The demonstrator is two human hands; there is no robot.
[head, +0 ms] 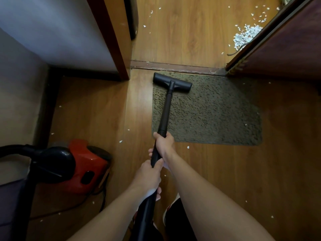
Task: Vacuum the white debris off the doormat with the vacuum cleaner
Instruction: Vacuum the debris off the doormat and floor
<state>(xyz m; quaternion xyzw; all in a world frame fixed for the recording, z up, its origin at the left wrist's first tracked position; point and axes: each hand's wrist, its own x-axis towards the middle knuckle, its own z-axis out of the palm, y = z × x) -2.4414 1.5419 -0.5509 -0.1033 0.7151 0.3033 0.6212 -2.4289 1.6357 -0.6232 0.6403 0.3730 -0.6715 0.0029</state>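
A grey-brown shaggy doormat (213, 112) lies on the wooden floor just before a door threshold. The black vacuum head (172, 82) rests on the mat's far left corner. Its black wand (165, 115) runs back toward me. My right hand (164, 144) grips the wand higher up, and my left hand (148, 178) grips it lower, close to my body. The red and black vacuum body (81, 166) sits on the floor at my left. A single white fleck (246, 124) shows on the mat near its right edge.
A pile of white shreds (245, 36) lies beyond the threshold (177, 67) by the open door (281, 40) at right. Loose flecks dot the floor around the mat. A door frame (114, 37) stands at left. A black cord (102, 200) trails by the vacuum body.
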